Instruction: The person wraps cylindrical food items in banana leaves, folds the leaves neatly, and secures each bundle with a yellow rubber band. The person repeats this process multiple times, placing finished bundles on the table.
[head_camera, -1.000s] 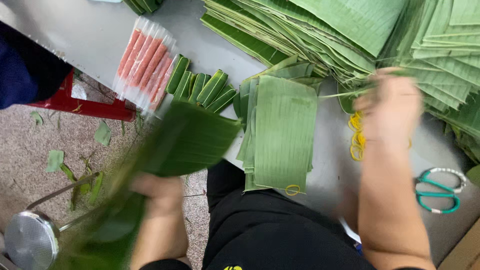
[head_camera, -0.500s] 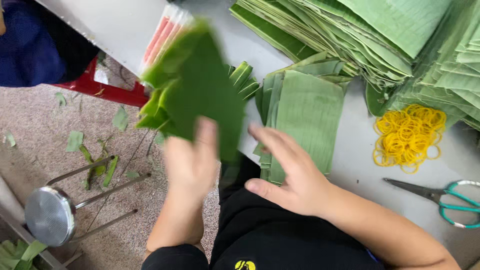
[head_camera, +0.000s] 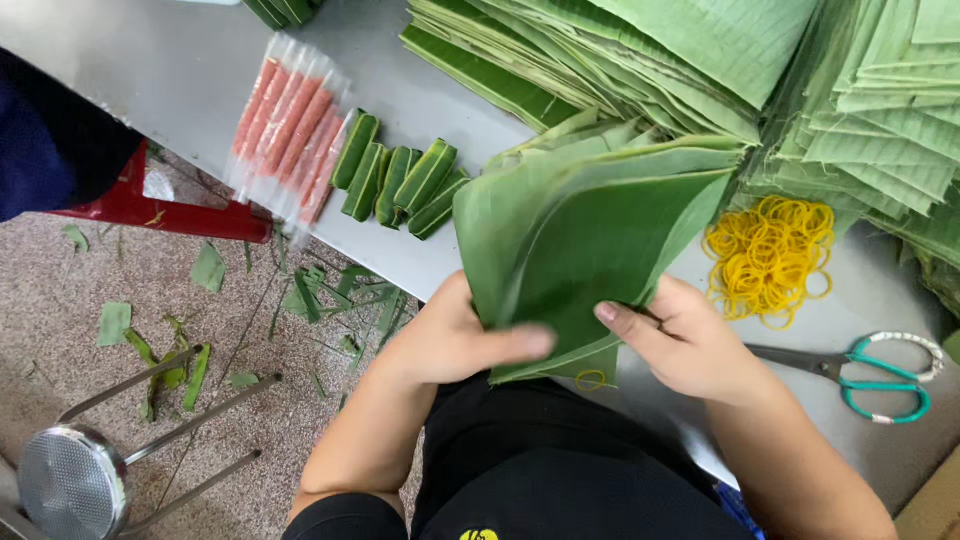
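Grey steel table (head_camera: 170, 70) fills the upper half of the frame, edged by a speckled floor at lower left that is littered with leaf scraps. At centre, both hands hold a stack of banana leaves (head_camera: 590, 240) over the table's near edge. The left hand (head_camera: 455, 340) is closed on the stack's lower corner, thumb lying across the top leaf. The right hand (head_camera: 690, 345) grips the same corner from the other side, its fingers curled beneath and its thumb pressed on the leaf face. One yellow rubber band (head_camera: 595, 380) lies just below the stack. A loose heap of yellow bands (head_camera: 770, 255), too many to count, sits to the right, near one pair of teal-handled scissors (head_camera: 860, 375) at the right edge. Five small green leaf-wrapped rolls (head_camera: 400, 180) lie side by side left of centre, next to a row of about six pink sausages (head_camera: 285, 125) in clear wrap. Piles of cut leaves (head_camera: 700, 50) crowd the top right. One metal stool (head_camera: 70, 485) stands at lower left, a red stool (head_camera: 150, 210) at the left edge.
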